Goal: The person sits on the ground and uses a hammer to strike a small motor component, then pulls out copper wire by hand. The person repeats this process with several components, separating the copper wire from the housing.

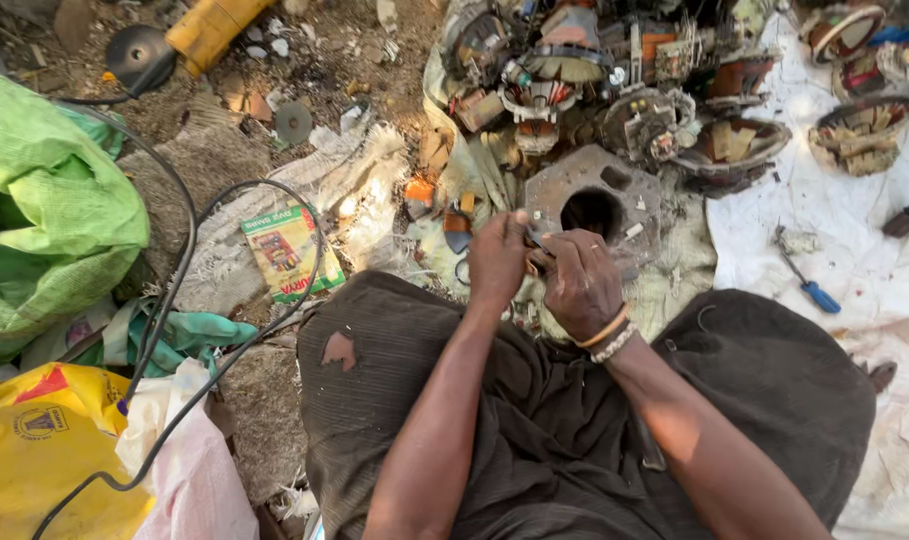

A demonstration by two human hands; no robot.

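Observation:
Both my hands meet in front of my knees, over a grey metal plate (634, 195) with a round hole that lies on the ground. My left hand (497, 260) and my right hand (579, 280) pinch a small dark part (534, 240) between the fingertips; the fingers hide most of it. My right wrist wears bead and band bracelets (609, 337). I squat in dark trousers (564, 420).
A heap of stripped motor stators with copper windings (614, 90) lies beyond the plate. A blue-handled screwdriver (806, 280) rests on white cloth at right. Black cables (189, 290), green sack (44, 210), yellow bag (44, 450), a small printed box (289, 252) and a yellow angle grinder (189, 40) lie left.

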